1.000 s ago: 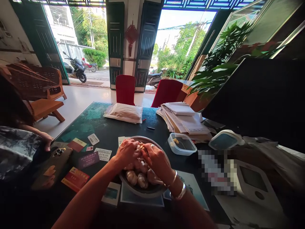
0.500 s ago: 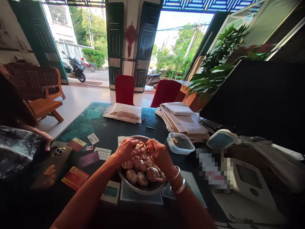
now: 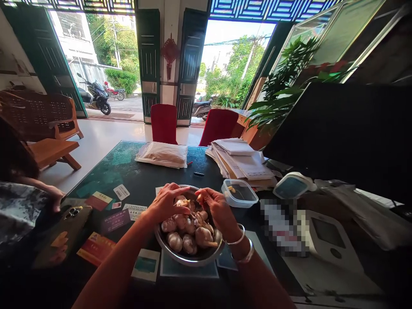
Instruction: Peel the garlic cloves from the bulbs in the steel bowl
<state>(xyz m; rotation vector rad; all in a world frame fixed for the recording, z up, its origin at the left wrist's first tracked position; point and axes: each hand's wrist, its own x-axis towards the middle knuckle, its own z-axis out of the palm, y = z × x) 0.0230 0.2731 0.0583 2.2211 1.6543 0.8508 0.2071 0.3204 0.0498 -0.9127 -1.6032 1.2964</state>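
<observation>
A steel bowl sits on the dark glass tabletop, filled with several papery garlic bulbs. My left hand curves over the bowl's far left side, its fingers around a pale piece of garlic. My right hand is over the right side, its fingertips pinching a small garlic clove. A few centimetres of space separate my hands. Bangles circle my right wrist.
A clear lidded tub and stacked papers stand beyond the bowl. Cards lie to its left. A co-worker's hand rests near a phone. A white monitor stands to the right.
My hands have drawn apart from each other above the bowl, and more of the garlic shows. The whole scene has shifted slightly left in view.
</observation>
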